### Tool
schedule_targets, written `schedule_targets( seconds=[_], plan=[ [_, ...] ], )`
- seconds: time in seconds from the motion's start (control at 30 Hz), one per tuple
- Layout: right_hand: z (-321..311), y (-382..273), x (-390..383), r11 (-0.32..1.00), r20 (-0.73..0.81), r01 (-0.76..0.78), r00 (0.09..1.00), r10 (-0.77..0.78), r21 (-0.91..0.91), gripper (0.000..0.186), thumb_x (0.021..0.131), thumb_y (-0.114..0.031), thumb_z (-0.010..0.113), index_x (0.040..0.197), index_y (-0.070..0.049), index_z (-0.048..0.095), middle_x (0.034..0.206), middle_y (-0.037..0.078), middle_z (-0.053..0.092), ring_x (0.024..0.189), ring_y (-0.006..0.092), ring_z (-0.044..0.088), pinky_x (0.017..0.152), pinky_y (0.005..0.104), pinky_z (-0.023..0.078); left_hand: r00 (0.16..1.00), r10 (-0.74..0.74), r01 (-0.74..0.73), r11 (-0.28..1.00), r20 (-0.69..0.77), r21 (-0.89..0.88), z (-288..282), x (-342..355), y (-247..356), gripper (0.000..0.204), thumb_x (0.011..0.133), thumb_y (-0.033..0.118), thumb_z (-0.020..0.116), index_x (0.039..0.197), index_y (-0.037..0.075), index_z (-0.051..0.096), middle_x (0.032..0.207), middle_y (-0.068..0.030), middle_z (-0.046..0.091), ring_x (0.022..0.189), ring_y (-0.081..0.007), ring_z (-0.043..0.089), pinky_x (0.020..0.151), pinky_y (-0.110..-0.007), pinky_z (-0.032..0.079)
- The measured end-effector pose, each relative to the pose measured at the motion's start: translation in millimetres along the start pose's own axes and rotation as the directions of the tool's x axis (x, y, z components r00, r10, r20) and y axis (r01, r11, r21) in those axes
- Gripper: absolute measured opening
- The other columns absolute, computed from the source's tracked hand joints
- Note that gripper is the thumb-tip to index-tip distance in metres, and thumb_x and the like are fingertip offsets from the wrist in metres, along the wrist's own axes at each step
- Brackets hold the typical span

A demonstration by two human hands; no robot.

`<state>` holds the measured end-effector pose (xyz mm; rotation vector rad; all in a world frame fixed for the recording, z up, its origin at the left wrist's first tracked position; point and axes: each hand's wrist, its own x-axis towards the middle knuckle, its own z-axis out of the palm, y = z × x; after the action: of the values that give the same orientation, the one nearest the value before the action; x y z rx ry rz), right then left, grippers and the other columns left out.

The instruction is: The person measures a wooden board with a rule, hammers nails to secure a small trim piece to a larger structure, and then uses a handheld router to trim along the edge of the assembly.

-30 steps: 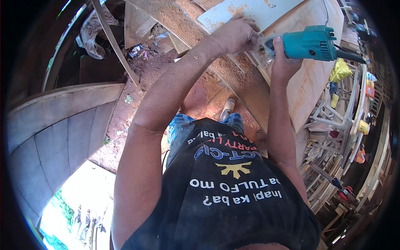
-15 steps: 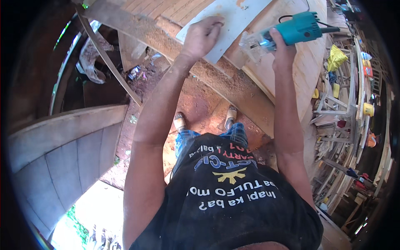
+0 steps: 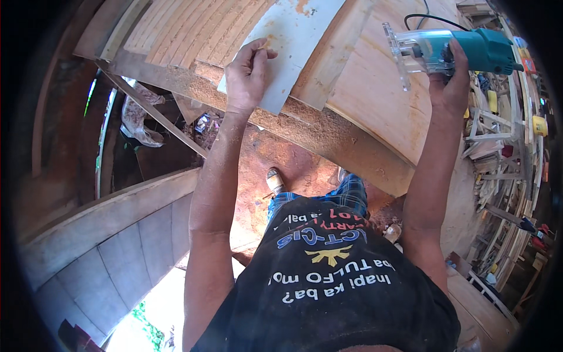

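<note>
My right hand (image 3: 450, 79) is wrapped round a teal trim router (image 3: 484, 50), holding it on its side above the pale wooden board (image 3: 375, 88). The router's clear plastic base (image 3: 400, 56) points left, and its black cord (image 3: 431, 16) runs off behind. My left hand (image 3: 249, 73) is closed in a pinch over the left edge of a white panel (image 3: 293, 50). A small tan bit shows at its fingertips, too small to name. Brown smudges and dust mark the panel, which lies across the workbench.
Several wooden strips (image 3: 187, 32) lie side by side left of the panel. Sawdust coats the bench's front edge (image 3: 346, 135). A slanting wooden brace (image 3: 155, 111) and a grey panelled board (image 3: 123, 252) stand at left. Stacked scrap timber (image 3: 498, 176) fills the right side.
My right hand has carried the router rightward, away from the white panel, turning its base to face left. My left hand has shifted toward the panel's left edge. The whole view has also shifted.
</note>
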<state>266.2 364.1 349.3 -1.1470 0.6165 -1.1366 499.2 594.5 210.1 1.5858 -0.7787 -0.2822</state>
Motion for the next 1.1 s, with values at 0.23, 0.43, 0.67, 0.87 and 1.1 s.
schedule_targets(
  seconds=[0.23,0.43,0.67,0.87,1.1],
  plan=[
    [-10.8,-0.1,-5.7,0.981,0.015,-0.036,0.999,0.034,0.193,0.037,0.083,-0.022,0.069,0.11,-0.002,0.053,0.106,0.009,0.061,0.1,0.027,0.063,0.086,0.0543,0.055,0.999,-0.044,0.042,0.992,-0.016,-0.122,-1.2,-1.7,-0.6,0.028,0.097,0.014,0.05,0.117,-0.004,0.057,0.089,-0.0078,0.071,0.08,-0.0093,0.063,0.073,-0.025,0.05],
    [-24.4,8.6,-16.8,0.968,-0.139,-0.028,0.988,0.064,0.249,0.041,0.083,-0.025,0.068,0.113,-0.003,0.053,0.111,0.01,0.061,0.103,0.0294,0.062,0.088,0.0538,0.055,0.999,-0.036,0.035,0.992,-0.005,-0.123,0.6,-2.8,2.6,0.028,0.098,0.013,0.049,0.119,-0.005,0.055,0.092,-0.0117,0.069,0.087,-0.013,0.064,0.079,-0.025,0.049],
    [-35.3,17.2,-33.3,0.965,-0.095,-0.102,0.987,0.129,0.242,0.043,0.084,-0.026,0.068,0.116,-0.003,0.052,0.11,0.011,0.061,0.102,0.0283,0.062,0.085,0.0513,0.056,0.999,-0.052,0.05,0.992,-0.014,-0.117,3.4,-4.9,-0.6,0.024,0.095,0.009,0.053,0.115,-0.004,0.056,0.088,-0.0115,0.069,0.085,-0.0168,0.066,0.078,-0.027,0.051],
    [-54.1,43.2,-30.3,0.982,-0.098,-0.136,0.984,0.149,0.129,0.041,0.082,-0.022,0.07,0.114,-0.003,0.053,0.103,0.007,0.061,0.092,0.0211,0.064,0.079,0.0413,0.058,0.77,0.138,-0.582,0.553,0.623,0.597,72.0,-66.0,36.6,0.057,0.08,0.032,0.07,0.124,0.002,0.049,0.139,-0.0193,0.04,0.135,-0.0369,0.031,0.109,-0.055,0.026],
    [-64.4,62.1,-38.0,0.971,-0.116,-0.206,0.974,0.192,-0.123,0.043,0.077,-0.021,0.076,0.111,-0.006,0.054,0.097,0.003,0.06,0.086,0.0149,0.063,0.073,0.0326,0.057,0.766,0.088,-0.291,0.931,0.637,0.221,5.2,-187.9,24.7,0.021,0.082,0.017,0.068,0.099,0.004,0.066,0.082,-0.0131,0.068,0.075,-0.0313,0.065,0.065,-0.04,0.051]
  ],
)
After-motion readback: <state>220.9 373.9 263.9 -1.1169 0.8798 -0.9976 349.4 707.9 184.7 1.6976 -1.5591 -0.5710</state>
